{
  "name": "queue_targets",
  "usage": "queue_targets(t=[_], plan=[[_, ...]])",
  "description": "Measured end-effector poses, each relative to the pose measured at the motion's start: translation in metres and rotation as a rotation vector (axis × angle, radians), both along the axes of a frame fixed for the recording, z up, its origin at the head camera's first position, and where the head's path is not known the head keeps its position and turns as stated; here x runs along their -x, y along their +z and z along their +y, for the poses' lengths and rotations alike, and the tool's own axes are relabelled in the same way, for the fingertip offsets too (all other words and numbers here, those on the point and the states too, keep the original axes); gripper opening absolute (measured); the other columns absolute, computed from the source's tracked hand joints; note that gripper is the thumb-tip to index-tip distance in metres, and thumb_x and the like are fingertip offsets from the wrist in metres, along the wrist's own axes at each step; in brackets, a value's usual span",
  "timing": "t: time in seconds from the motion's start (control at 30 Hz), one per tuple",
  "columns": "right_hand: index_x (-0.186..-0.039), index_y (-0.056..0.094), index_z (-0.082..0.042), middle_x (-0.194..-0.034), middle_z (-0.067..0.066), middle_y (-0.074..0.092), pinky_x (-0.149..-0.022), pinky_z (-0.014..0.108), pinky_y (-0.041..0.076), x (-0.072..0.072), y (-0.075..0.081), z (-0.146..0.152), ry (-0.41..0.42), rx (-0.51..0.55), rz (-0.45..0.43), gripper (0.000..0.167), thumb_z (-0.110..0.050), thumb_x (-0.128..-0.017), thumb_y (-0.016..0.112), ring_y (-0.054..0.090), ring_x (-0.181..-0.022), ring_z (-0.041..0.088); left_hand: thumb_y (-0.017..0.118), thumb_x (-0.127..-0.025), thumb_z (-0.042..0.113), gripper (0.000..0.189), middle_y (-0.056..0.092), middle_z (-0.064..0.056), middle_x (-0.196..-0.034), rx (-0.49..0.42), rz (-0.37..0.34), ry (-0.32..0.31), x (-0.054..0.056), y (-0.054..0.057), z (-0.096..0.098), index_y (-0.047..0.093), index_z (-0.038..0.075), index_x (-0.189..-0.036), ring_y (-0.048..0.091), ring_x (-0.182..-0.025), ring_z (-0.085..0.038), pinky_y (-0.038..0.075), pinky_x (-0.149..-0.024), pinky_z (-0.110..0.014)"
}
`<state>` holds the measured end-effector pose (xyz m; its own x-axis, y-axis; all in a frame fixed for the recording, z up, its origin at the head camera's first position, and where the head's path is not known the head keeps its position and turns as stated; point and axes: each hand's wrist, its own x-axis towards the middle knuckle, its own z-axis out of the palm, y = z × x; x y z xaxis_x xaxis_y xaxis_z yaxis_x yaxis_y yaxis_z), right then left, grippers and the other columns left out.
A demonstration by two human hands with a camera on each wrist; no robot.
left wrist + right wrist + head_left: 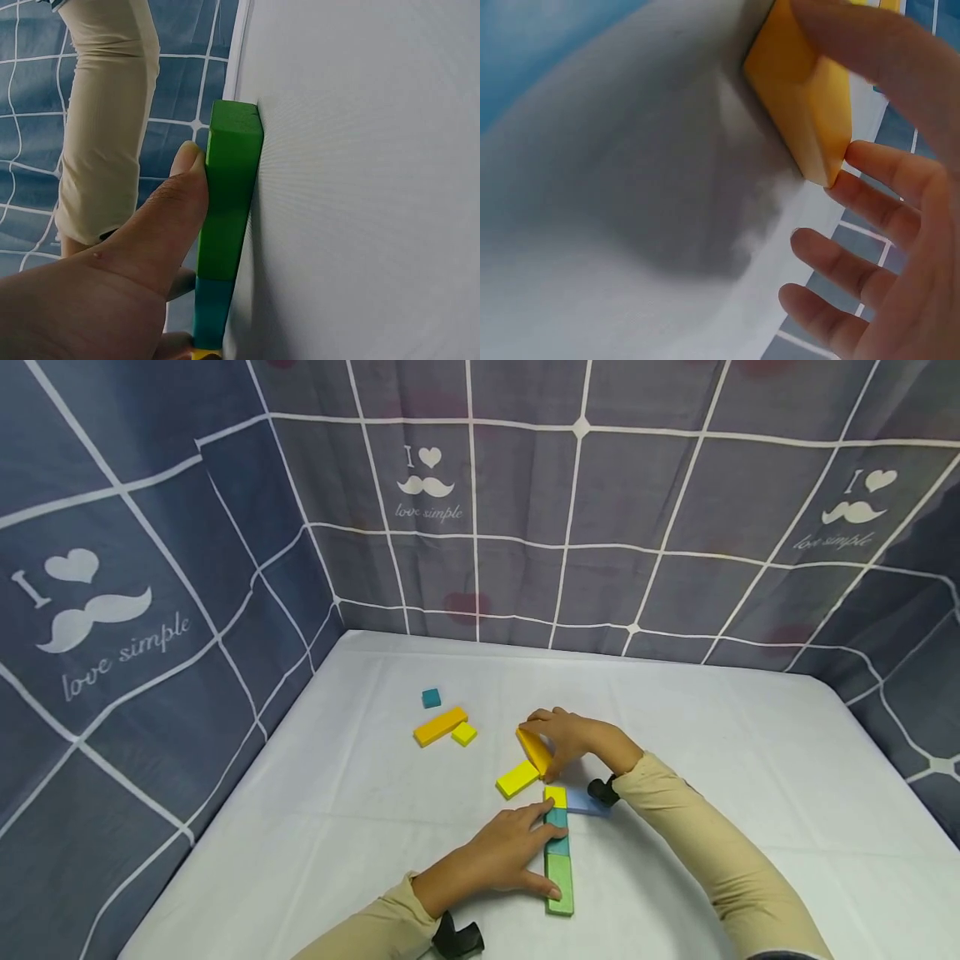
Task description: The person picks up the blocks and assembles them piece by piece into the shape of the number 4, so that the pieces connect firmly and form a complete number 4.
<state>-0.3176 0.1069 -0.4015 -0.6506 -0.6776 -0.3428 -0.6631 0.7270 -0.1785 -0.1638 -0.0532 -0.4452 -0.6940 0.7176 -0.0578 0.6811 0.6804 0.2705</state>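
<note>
A straight column of wooden blocks lies on the white tabletop: a green block (559, 878), a teal block (557, 845) and a small yellow block (556, 792). My left hand (498, 852) rests its spread fingers on this column, the thumb (169, 217) touching the green block. Farther up, my right hand (573, 737) pinches an orange block (799, 90) by its ends between thumb and fingers. A yellow rectangular block (517, 779) lies just left of that orange one. A blue block (588, 803) extends right from the column's far end, partly under the right wrist.
Toward the back left are a teal cube (431, 697), another orange block (440, 727) and a small yellow square block (464, 733). Grey-blue curtains (517, 577) with white grid lines stand behind and beside the white table (337, 760).
</note>
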Motion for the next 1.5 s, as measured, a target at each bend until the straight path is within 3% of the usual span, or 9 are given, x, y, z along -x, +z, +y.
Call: queue_targets(t=[0.27, 0.6, 1.2, 1.5], plan=[[-0.14, 0.036, -0.013, -0.139, 0.009, 0.036, -0.096, 0.046, 0.041, -0.005, 0.001, 0.012, -0.091, 0.087, 0.014, 0.093, -0.043, -0.063, 0.08, 0.038, -0.118, 0.029, 0.055, -0.073, 0.067, 0.076, 0.025, -0.008, -0.149, 0.0, -0.006, 0.002, 0.001, 0.0, 0.0, 0.04, 0.027, -0.136, 0.034, -0.132, -0.02, 0.035, -0.103, -0.038], [-0.134, 0.045, -0.013, -0.127, 0.013, 0.044, -0.09, 0.043, 0.045, -0.01, 0.003, 0.021, -0.134, 0.113, 0.028, 0.079, -0.043, -0.068, 0.076, 0.043, -0.11, 0.026, 0.057, -0.073, 0.066, 0.077, 0.025, -0.008, -0.149, -0.017, -0.011, 0.002, 0.002, 0.0, 0.0, 0.04, 0.027, -0.136, 0.035, -0.131, -0.022, 0.035, -0.103, -0.04], [-0.132, 0.048, -0.017, -0.125, 0.012, 0.045, -0.087, 0.042, 0.045, -0.016, -0.002, 0.022, -0.178, 0.092, -0.022, 0.077, -0.046, -0.067, 0.076, 0.043, -0.106, 0.024, 0.056, -0.072, 0.067, 0.077, 0.024, -0.008, -0.15, -0.006, -0.02, 0.008, 0.001, 0.0, 0.002, 0.04, 0.027, -0.136, 0.035, -0.132, -0.022, 0.036, -0.102, -0.04], [-0.132, 0.048, -0.016, -0.125, 0.013, 0.045, -0.086, 0.042, 0.046, -0.019, -0.001, 0.023, -0.16, 0.082, -0.007, 0.075, -0.043, -0.069, 0.076, 0.043, -0.104, 0.024, 0.056, -0.072, 0.067, 0.077, 0.024, -0.008, -0.15, -0.003, -0.032, 0.016, 0.001, 0.0, 0.002, 0.04, 0.028, -0.136, 0.034, -0.132, -0.021, 0.036, -0.102, -0.041]])
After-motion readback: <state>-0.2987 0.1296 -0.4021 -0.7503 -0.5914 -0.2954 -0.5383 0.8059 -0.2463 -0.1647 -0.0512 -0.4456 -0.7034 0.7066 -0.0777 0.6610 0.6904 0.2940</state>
